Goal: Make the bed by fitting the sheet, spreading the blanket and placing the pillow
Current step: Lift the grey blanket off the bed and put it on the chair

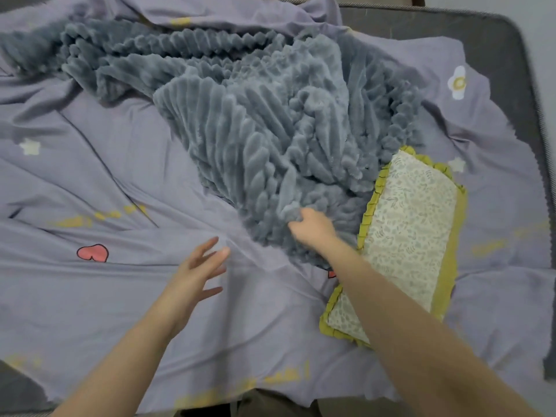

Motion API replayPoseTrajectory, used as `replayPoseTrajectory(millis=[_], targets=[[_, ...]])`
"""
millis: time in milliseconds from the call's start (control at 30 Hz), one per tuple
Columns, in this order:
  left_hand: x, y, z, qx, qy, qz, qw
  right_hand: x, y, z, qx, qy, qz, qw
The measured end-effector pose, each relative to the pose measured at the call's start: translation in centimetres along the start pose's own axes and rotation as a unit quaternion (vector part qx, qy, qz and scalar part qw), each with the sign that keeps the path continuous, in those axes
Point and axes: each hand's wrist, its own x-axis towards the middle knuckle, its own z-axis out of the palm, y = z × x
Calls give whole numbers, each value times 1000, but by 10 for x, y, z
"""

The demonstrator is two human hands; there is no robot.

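Little looks done: the sheet (pixel 126 296) lies loose and wrinkled over the mattress (pixel 496 40), the blanket (pixel 255 121) is bunched mid-bed with the right hand (pixel 313 227) gripping its near edge, the left hand (pixel 195 269) hovers spread-fingered, and the pillow (pixel 403 236) waits at right.

A dark grey mattress (pixel 493 40) with piped edging shows bare at the upper right corner. Beyond it, a pale wall (pixel 538 31) fills the right edge under soft, even light.
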Motion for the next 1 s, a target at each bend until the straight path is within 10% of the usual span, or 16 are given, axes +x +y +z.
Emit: replayPoseTrajectory(millis=[200,300,433,533,633,733,867,1000], targets=[[26,42,56,-86,-52,-65,993,-127,-22,16,152,-139,-181,962],[30,51,71,-9,52,-60,997,-148,-27,13,281,-270,-176,904],[10,49,39,120,113,34,986,-123,-12,-1,223,-11,-272,936],[-37,43,16,152,38,120,980,-83,3,-5,-6,193,-129,973],[-81,34,18,102,3,123,987,-58,3,3,-135,209,29,968],[-113,28,21,63,-12,119,991,-46,-16,-11,28,123,73,989],[-142,39,-1,-54,97,131,985,-83,-91,-48,446,-19,11,895],[-164,56,-59,-377,111,196,899,-167,-179,-68,131,-77,-345,926]])
